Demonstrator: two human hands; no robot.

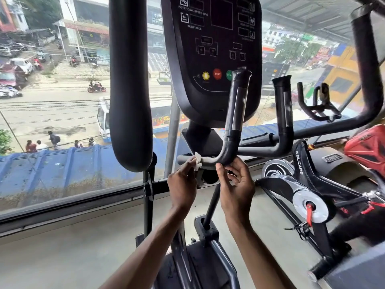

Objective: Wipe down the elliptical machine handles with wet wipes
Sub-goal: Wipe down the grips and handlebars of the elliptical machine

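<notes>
White wet wipe (197, 161) is pinched in the grip of the left hand (183, 184), whose fingers are pressed together around it and hold it against the low horizontal part of the handle (236, 113). This dark handle rises in a curve in front of the console (214, 49), and the wipe sits on the bar just to the left of the bend. The right hand (236, 184) is at the bend itself: its thumb touches the underside and the index finger curls on the other side, so its grip pinches the tube lightly. A small white bit shows between its other fingers; I cannot tell what it is. A second handle (282, 113) stands upright to the right, apart from both hands. A thick padded arm (130, 80) hangs on the left, before the window (52, 101). An exercise bike (308, 184) stands on the floor (62, 257) at the right.
</notes>
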